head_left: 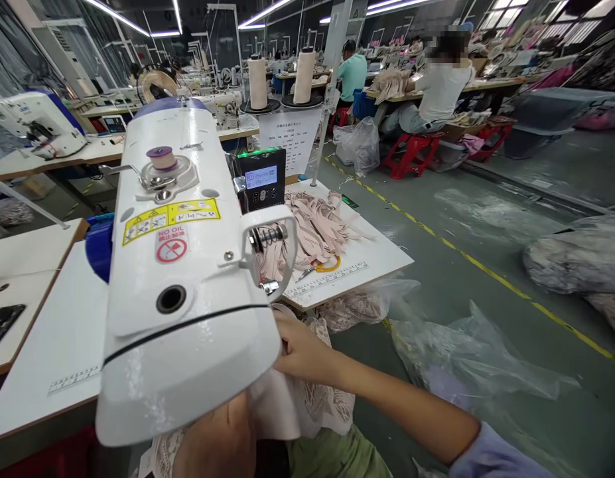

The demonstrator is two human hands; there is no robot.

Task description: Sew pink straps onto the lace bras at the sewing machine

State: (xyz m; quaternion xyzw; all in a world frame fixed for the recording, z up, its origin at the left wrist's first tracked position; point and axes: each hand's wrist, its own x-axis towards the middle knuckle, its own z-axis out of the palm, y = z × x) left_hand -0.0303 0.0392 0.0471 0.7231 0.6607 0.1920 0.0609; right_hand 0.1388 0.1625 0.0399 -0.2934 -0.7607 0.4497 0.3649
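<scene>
A white sewing machine fills the left-centre and hides much of the work beneath its head. My right hand reaches in beside the machine head, its visible fingers curled at pale pink lace fabric; the fingertips are hidden. The fabric hangs below that hand over my lap. Below the machine's front end, my left hand is against the same fabric, blurred and largely covered, so its fingers do not show. Pink fabric strips lie heaped on the table, beside yellow-handled scissors.
A control panel and two thread cones stand behind the machine. A ruler marking runs along the white tabletop. Plastic bags lie on the floor at right. Two people sit working farther back; a phone rests left.
</scene>
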